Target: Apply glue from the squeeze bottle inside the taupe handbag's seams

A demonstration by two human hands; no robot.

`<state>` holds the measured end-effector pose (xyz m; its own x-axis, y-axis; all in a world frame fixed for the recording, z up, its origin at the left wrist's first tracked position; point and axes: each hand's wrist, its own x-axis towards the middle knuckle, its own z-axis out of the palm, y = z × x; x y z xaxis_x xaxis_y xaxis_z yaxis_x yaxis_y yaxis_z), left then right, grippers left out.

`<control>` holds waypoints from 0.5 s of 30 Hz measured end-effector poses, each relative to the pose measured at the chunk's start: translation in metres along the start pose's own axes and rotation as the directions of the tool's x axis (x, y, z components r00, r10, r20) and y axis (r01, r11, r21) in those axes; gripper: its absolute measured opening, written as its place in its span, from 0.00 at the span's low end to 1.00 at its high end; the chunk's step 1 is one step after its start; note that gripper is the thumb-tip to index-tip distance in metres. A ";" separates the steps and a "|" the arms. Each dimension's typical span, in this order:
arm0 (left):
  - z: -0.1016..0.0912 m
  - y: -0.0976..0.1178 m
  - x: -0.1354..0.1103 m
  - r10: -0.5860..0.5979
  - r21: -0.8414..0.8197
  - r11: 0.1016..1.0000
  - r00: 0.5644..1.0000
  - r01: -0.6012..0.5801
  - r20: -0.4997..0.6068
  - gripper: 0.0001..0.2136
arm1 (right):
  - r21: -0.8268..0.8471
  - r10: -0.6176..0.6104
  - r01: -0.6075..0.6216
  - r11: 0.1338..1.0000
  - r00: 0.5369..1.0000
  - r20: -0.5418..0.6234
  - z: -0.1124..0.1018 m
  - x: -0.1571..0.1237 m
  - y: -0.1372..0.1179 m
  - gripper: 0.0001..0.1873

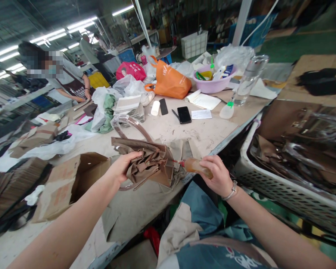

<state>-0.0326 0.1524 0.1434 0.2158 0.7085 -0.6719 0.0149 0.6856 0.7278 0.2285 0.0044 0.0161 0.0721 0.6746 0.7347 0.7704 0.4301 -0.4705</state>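
On the table edge in front of me lies a brown handbag (165, 164), on its side, its inner lining showing and its handles wrapped in clear plastic. My left hand (128, 164) grips the bag's opening, thumb on the upper side and the other fingers hidden by the lining. In my right hand (217, 173) is an amber squeeze bottle (194, 166) with a red nozzle. Its thin tip points left at the bag's side seam; whether it touches I cannot tell. Under the bag is a grey-brown cloth (128, 215).
An opened cardboard box (57, 186) stands to the left. At right, a white plastic crate (248, 160) holds several brown bags. Beyond the bag are a phone (184, 114), an orange bag (170, 80), a purple basin (212, 86) and a clear bottle (248, 84). A co-worker (64, 74) stands far left.
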 end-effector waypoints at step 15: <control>0.005 0.004 0.014 0.018 0.053 0.998 0.992 -0.025 0.126 0.12 | 0.045 0.023 -0.023 0.999 1.000 0.000 0.010 -0.005 0.013 0.20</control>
<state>-0.0245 0.1645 0.1379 0.3377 0.6940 -0.6359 0.0615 0.6579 0.7506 0.2313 0.0125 0.0010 0.0899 0.6846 0.7233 0.7394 0.4406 -0.5090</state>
